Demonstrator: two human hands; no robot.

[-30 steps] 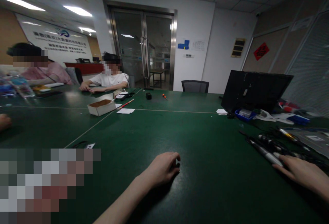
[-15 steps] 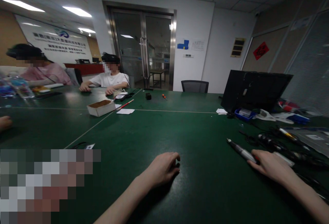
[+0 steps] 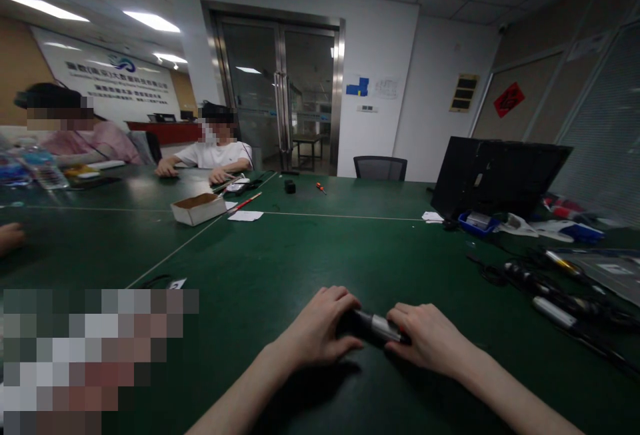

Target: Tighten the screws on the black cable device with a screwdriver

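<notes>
A: What is going on at the green table (image 3: 310,248)?

B: Both hands are meeting low at its near middle. The left hand (image 3: 320,332) is curling around the dark tip of a pen-shaped tool (image 3: 373,326), and the right hand (image 3: 425,342) is pinching its silver end.

A: So which step is this?

B: Probably working on the tip. Next, it seems to be calling for a steady grip and a small twist.
</notes>
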